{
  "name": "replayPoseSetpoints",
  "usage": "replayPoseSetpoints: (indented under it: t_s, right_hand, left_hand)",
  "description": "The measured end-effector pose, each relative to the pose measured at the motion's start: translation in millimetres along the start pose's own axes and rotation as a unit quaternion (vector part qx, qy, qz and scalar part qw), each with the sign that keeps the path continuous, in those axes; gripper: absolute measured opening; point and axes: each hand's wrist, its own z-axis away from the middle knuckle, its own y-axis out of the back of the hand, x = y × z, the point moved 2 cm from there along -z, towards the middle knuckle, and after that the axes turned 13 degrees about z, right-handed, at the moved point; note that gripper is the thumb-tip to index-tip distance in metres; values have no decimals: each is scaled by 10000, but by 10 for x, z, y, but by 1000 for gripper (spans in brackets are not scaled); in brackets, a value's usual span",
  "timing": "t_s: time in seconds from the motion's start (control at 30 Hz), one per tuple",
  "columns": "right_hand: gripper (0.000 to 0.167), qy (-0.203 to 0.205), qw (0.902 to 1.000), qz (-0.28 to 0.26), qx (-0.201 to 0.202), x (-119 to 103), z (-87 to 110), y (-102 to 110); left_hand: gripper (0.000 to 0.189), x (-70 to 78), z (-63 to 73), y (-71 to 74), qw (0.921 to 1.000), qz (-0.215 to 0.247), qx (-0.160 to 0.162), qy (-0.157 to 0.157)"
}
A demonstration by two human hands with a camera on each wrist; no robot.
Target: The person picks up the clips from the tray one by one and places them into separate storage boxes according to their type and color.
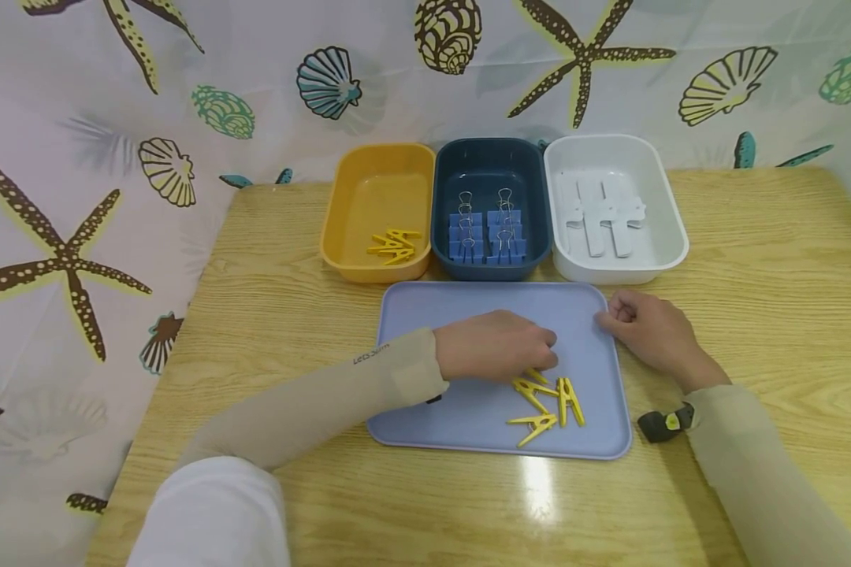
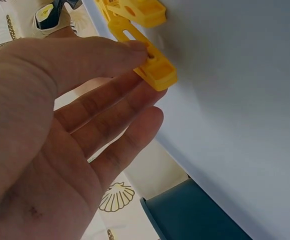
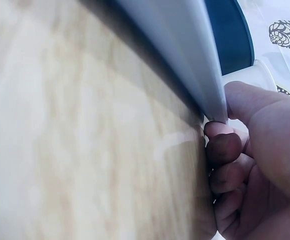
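My left hand [image 1: 496,346] reaches over the pale blue tray [image 1: 461,303]. In the left wrist view it pinches a yellow clothespin [image 2: 160,72] between thumb and fingers, and a second clothespin [image 2: 142,11] lies right beside that one. Several yellow clothespins [image 1: 570,402] are on the tray's near right part; one is partly covered by my left hand. At the tray's far right corner, my right hand [image 1: 648,331] grips the rim, thumb over it and fingers curled beneath, as the right wrist view shows.
Behind the tray three bins stand side by side: a yellow one [image 1: 358,272] with yellow clothespins, a dark blue one [image 1: 489,272] with blue binder clips, a white one [image 1: 610,276] with white clips. A patterned curtain [image 1: 383,71] hangs behind the wooden table [image 1: 255,260].
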Motion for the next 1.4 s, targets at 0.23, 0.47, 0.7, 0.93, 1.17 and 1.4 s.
replayPoseSetpoints:
  t_s: [0.23,0.47,0.7,0.93,1.17,1.4]
  right_hand:
    - [27,-20,10000,12,-39,4,-3,-1]
    - [27,-16,10000,17,-23,7,-4,-5]
    - [27,10,10000,67,12,9,-7,-11]
    - [27,13,10000,45,-3,1,-4,-4]
    - [27,23,10000,43,17,8,-11,-9]
    - [26,46,10000,16,34,13,-8,-13]
  left_hand:
    - [22,-24,44,0,10000,-74,2,61]
    - [24,-36,99,30,9998,-174,0,112]
    - [26,-49,171,69,9994,-274,-42,202]
    - [27,-59,236,100,9994,-201,-59,285]
    - [26,-76,291,117,9992,-272,29,289]
    - [26,-101,351,126,9989,-354,122,292]
